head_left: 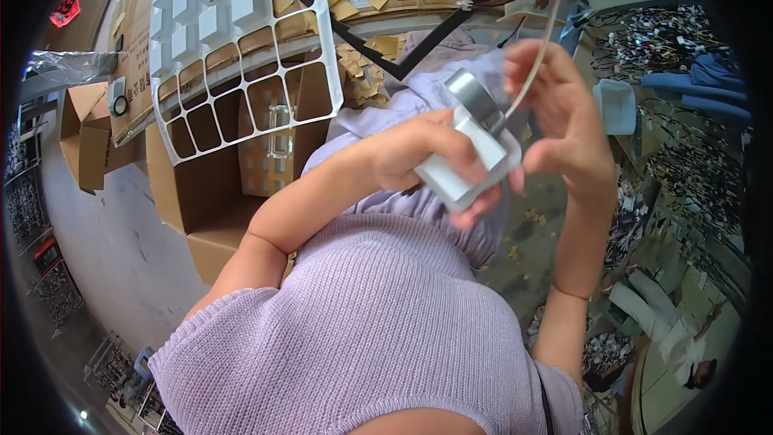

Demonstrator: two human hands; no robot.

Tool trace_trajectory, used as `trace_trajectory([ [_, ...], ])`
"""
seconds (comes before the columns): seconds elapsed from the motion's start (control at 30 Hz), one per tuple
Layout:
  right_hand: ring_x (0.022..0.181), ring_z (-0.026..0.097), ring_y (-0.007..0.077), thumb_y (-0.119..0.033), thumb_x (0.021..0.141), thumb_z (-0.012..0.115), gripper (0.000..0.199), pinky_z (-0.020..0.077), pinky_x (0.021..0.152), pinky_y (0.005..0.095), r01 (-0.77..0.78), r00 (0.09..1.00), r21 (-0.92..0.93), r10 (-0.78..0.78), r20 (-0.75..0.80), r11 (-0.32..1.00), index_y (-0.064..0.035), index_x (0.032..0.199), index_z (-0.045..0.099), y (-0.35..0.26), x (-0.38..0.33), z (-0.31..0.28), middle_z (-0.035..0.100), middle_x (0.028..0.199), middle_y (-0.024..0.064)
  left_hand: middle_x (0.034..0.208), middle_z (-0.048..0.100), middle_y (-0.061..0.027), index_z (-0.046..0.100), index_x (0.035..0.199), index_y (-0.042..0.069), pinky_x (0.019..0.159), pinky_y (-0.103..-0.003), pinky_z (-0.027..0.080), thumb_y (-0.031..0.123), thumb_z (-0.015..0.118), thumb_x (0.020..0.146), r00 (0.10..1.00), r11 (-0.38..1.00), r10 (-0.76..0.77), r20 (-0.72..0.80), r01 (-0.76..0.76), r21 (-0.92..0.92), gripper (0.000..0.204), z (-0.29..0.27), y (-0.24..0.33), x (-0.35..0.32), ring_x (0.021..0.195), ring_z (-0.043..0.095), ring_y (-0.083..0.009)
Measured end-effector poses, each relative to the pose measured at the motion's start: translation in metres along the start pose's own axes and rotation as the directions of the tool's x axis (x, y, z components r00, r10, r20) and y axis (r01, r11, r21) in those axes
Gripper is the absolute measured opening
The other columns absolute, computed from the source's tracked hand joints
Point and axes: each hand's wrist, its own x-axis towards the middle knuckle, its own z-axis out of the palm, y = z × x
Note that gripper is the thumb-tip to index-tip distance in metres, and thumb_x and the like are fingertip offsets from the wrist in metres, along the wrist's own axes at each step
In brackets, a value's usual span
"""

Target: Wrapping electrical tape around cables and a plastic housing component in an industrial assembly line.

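My left hand (431,149) is closed around a small white box-shaped housing (441,180), held tilted above my lap. A short silver metal cylinder (473,95) sits against the far end of the housing. From above, a thin pale cord (541,64) runs down to a narrow metal fitting at the housing's right side; whether it is joined there I cannot tell. My right hand (568,125) is just right of the housing, its fingers curved and apart behind the cord. Motion blurs its fingertips, and nothing shows in its grasp.
At the far left a white grid tray (334,84) carries several white housings in its far cells. Below it stands an open cardboard box (181,193). Yellow-brown paper pieces (358,64) lie beyond my lap. Heaps of wired parts (692,169) and a pale plastic bin (616,106) are on the right.
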Motion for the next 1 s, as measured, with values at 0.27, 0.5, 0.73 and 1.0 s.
trace_trajectory([
  [0.27, 0.088, 0.053, 0.0139, -0.044, 0.054, 0.09, 0.07, 0.0437, 0.075, 0.0249, 0.301, 0.688, 0.161, -0.331, 0.646, 0.94, -0.0021, 0.103, 0.063, 0.021, 0.055, -0.003, 0.053, 0.098, 0.0047, 0.096, 0.06, -0.0337, 0.051, 0.12, -0.008, 0.046, -0.04, 0.05, 0.012, 0.054, 0.073, 0.855, 0.854, 0.002, 0.519, 0.269, -0.446, 0.052, 0.008, -0.021, 0.011, 0.058, 0.059, -0.0333],
  [0.5, 0.088, 0.057, 0.0198, -0.018, 0.059, 0.087, 0.044, 0.0471, 0.078, 0.0315, 0.36, 0.709, -0.079, -0.218, 0.67, 0.93, -0.0022, 0.094, 0.068, -0.003, 0.054, -0.028, 0.059, 0.095, 0.0082, 0.065, 0.054, -0.0217, 0.05, 0.111, -0.018, 0.045, -0.036, 0.046, 0.027, 0.056, 0.072, 0.8, 0.791, -0.074, 0.596, 0.41, -0.453, 0.06, 0.005, -0.025, 0.014, 0.052, 0.057, -0.0316],
  [0.73, 0.086, 0.057, 0.0201, -0.016, 0.063, 0.066, 0.035, 0.0464, 0.077, 0.0326, 0.222, 0.864, -0.159, -0.119, 0.489, 0.962, -0.0004, 0.094, 0.065, 0.009, 0.03, -0.04, 0.059, 0.094, 0.009, 0.069, 0.058, -0.021, 0.049, 0.112, -0.018, 0.049, -0.034, 0.05, 0.023, 0.054, 0.073, 0.952, 0.906, 0.013, 0.306, 0.118, -0.405, 0.056, -0.007, -0.007, 0.001, 0.057, 0.061, -0.0288],
  [1.0, 0.091, 0.061, 0.0102, -0.032, 0.088, 0.07, 0.05, 0.0491, 0.082, 0.0244, -0.192, 0.972, 0.335, 0.225, -0.063, 0.922, 0.0035, 0.12, 0.056, -0.001, -0.021, 0.023, 0.063, 0.103, 0.0063, 0.081, 0.063, -0.0117, 0.06, 0.097, -0.001, 0.07, -0.034, 0.05, 0.017, 0.067, 0.074, 0.68, 0.52, 0.627, -0.382, 0.0, 0.854, 0.03, -0.013, -0.012, 0.007, 0.078, 0.063, -0.0202],
])
